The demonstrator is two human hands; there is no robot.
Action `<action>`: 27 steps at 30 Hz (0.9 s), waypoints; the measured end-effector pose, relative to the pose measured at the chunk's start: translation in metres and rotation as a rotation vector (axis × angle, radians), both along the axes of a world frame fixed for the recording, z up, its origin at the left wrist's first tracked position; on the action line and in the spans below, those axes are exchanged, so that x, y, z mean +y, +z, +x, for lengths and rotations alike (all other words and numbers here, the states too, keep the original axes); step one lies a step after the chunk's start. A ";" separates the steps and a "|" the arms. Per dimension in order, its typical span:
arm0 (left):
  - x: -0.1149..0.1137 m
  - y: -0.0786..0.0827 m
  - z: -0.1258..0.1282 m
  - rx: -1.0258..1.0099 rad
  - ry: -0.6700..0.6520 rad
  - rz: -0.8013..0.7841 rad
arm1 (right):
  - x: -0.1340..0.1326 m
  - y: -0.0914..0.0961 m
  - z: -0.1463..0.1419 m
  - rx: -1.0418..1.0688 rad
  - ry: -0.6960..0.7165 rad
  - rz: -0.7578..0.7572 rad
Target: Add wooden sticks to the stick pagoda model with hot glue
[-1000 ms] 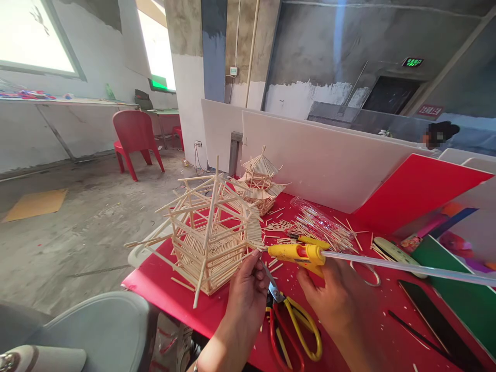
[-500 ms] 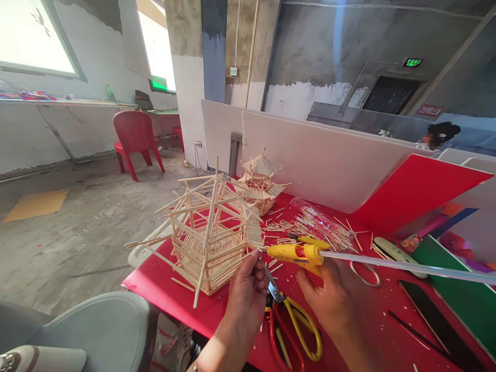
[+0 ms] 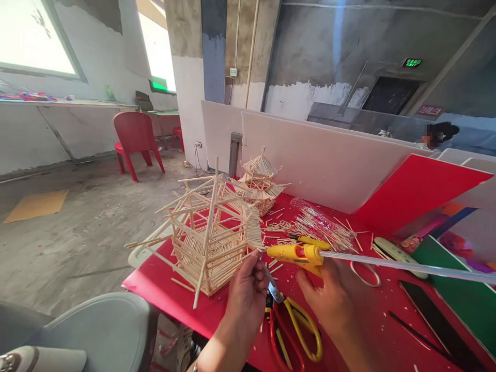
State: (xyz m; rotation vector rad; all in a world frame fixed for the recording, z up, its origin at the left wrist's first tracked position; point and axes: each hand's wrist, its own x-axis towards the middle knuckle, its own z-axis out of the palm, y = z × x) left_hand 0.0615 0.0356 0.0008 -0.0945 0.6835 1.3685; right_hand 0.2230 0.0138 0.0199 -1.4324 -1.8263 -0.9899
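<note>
My right hand (image 3: 333, 297) grips a yellow hot glue gun (image 3: 294, 253), and a long clear glue stick (image 3: 391, 263) runs out of its back. The gun's nozzle points left, right by the fingertips of my left hand (image 3: 246, 289). Those fingers are pinched on a thin wooden stick (image 3: 262, 249) at the right corner of an open-framed stick pavilion (image 3: 205, 243). The stick is mostly hidden by my fingers. Red- and yellow-handled scissors (image 3: 276, 295) lie between my hands on the red tabletop (image 3: 372, 315).
Behind the frame stands a smaller roofed stick pavilion (image 3: 260, 181). Loose sticks (image 3: 321, 227) spill from a plastic bag, near a yellow cutter (image 3: 313, 242). A black phone-like slab (image 3: 430, 315) lies at right. A grey stool (image 3: 96, 330) is at left; white boards (image 3: 310, 160) close off the back.
Almost nothing differs. Both hands, the glue gun and the pavilion keep their places; only the person's head in the far background has shifted very slightly.
</note>
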 end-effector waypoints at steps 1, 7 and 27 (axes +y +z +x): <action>0.000 0.000 0.000 0.001 -0.001 0.001 | 0.000 0.000 0.000 0.002 0.001 0.004; 0.000 0.002 0.000 0.009 -0.003 -0.007 | -0.001 0.003 -0.002 0.009 0.014 0.006; 0.001 0.000 0.000 0.003 -0.007 -0.007 | -0.002 0.004 -0.003 0.002 0.015 0.000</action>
